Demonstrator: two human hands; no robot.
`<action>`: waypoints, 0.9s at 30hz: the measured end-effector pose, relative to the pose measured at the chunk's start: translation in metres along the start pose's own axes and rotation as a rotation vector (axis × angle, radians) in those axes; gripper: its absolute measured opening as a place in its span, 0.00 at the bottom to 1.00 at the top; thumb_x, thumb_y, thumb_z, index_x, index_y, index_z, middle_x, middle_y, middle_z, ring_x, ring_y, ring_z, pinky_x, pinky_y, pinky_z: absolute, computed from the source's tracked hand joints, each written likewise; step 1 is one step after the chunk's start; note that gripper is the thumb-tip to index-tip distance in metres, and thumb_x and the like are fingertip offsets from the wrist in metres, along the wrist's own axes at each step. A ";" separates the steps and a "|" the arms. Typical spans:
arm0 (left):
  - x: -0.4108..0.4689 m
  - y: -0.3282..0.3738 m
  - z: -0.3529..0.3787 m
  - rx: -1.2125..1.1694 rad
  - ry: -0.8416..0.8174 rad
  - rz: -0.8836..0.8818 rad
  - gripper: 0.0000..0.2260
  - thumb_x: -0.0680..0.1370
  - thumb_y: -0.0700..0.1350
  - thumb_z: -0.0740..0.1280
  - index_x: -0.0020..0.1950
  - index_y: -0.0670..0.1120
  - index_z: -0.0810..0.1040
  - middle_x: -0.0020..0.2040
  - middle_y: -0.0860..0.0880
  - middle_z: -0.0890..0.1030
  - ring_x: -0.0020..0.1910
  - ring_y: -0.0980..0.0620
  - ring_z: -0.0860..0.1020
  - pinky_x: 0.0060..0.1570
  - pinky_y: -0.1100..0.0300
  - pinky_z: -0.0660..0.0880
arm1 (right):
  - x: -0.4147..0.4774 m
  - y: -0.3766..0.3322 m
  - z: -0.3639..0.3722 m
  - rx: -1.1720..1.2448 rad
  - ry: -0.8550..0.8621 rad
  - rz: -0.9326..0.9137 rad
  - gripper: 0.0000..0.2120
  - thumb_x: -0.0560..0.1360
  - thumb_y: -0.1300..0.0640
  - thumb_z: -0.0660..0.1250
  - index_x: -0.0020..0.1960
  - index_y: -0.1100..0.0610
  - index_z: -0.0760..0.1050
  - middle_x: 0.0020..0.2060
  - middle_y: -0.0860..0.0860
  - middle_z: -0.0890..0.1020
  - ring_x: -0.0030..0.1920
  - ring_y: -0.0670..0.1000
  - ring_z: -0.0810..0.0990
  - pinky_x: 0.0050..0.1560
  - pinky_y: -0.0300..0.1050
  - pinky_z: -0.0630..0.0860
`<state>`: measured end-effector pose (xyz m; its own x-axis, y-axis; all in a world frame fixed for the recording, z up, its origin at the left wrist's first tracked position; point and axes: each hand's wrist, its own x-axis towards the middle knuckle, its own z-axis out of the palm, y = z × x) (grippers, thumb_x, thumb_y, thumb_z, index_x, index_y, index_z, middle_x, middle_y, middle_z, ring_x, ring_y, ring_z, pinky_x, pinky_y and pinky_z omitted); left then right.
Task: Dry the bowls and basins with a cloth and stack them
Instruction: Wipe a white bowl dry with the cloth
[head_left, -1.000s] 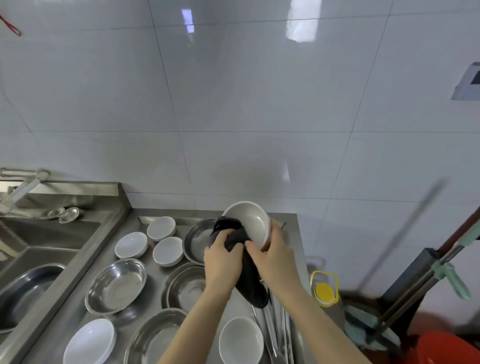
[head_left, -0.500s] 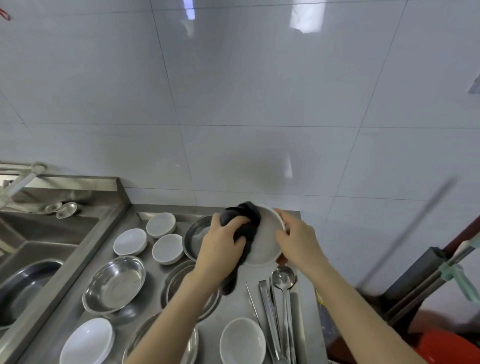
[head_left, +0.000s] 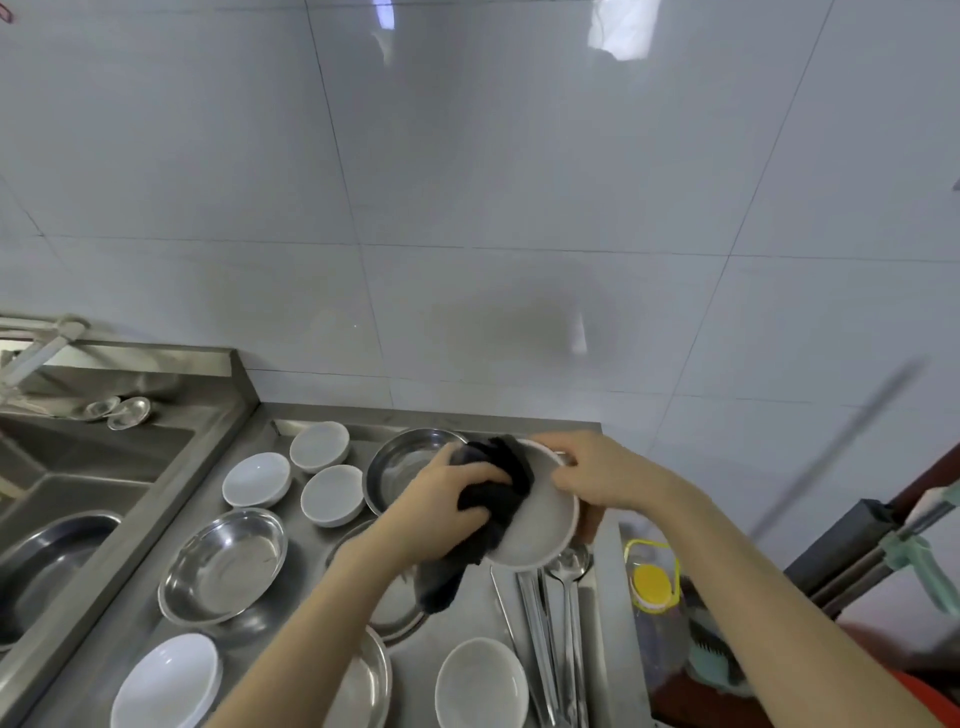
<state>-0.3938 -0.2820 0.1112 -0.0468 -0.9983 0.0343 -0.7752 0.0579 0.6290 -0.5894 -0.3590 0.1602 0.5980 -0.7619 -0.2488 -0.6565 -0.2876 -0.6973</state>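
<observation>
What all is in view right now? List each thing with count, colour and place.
white bowls: six, white; one held, three at counter back left, two at front
basins: at least five, steel; four on counter, one in sink
cloth: one, black, in held bowl
utensils: ladle and tongs, steel, counter right
small dishes: two, steel, sink ledge
tap: one, white, over sink
bottle: one, yellow cap, right of counter
mop handles: far right
hands: left presses cloth; right grips bowl
</observation>
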 end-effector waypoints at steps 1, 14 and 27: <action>0.002 -0.002 -0.001 -0.011 0.026 -0.002 0.20 0.71 0.42 0.67 0.60 0.59 0.78 0.59 0.51 0.70 0.56 0.52 0.71 0.61 0.64 0.64 | 0.002 -0.001 0.000 0.023 0.027 0.004 0.30 0.73 0.66 0.55 0.64 0.38 0.75 0.45 0.54 0.83 0.33 0.61 0.85 0.35 0.55 0.83; -0.004 0.013 0.049 -0.335 0.438 -0.432 0.17 0.75 0.41 0.64 0.61 0.56 0.76 0.57 0.47 0.76 0.45 0.59 0.69 0.51 0.62 0.65 | 0.002 0.001 0.079 0.365 0.496 0.088 0.29 0.76 0.65 0.57 0.71 0.41 0.64 0.40 0.53 0.81 0.30 0.53 0.82 0.34 0.47 0.81; 0.009 0.026 0.032 -0.202 0.509 -0.334 0.18 0.75 0.40 0.64 0.62 0.54 0.75 0.60 0.48 0.69 0.49 0.46 0.74 0.53 0.60 0.68 | 0.008 -0.006 0.062 0.374 0.632 0.099 0.30 0.75 0.69 0.54 0.69 0.41 0.71 0.42 0.53 0.79 0.28 0.48 0.80 0.31 0.40 0.77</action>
<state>-0.4346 -0.2892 0.1024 0.5199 -0.8419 0.1444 -0.5600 -0.2083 0.8019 -0.5525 -0.3276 0.1210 0.0914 -0.9952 0.0339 -0.4258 -0.0699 -0.9021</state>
